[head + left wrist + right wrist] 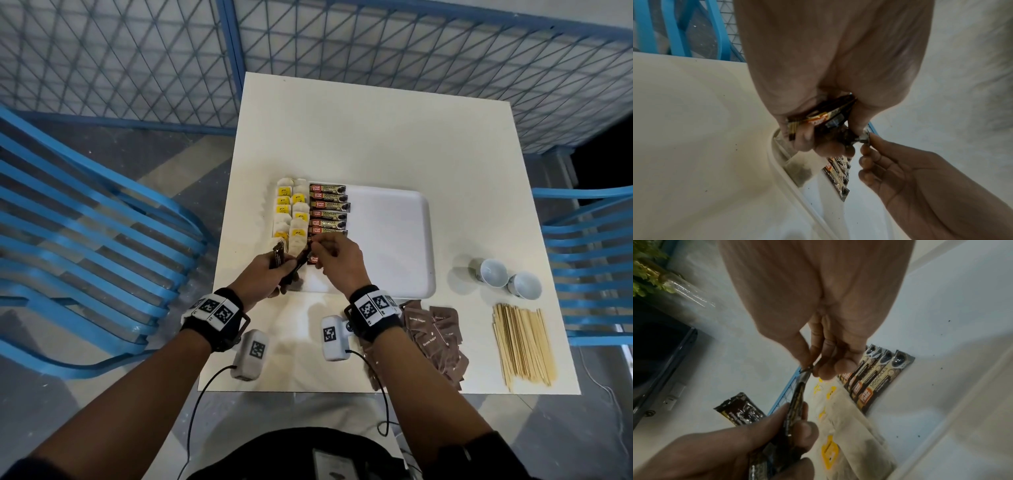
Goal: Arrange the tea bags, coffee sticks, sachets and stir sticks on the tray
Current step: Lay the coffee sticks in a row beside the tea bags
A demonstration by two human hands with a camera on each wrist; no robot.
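Note:
A white tray (394, 240) holds two columns of tea bags (291, 216) along its left side. A column of dark coffee sticks (329, 209) lies next to them. My left hand (284, 270) hovers at the tray's near left corner and grips a bundle of coffee sticks (824, 120). My right hand (317, 245) pinches the top end of one coffee stick (797, 395) that stands out of this bundle. Brown sugar sachets (435, 339) and wooden stir sticks (524, 346) lie on the table to the right, off the tray.
Two white cups (491, 272) lie on their sides right of the tray. Blue slatted chairs (85, 240) flank the white table (376, 130) on both sides. A blue-framed mesh fence runs behind. The tray's right half is bare.

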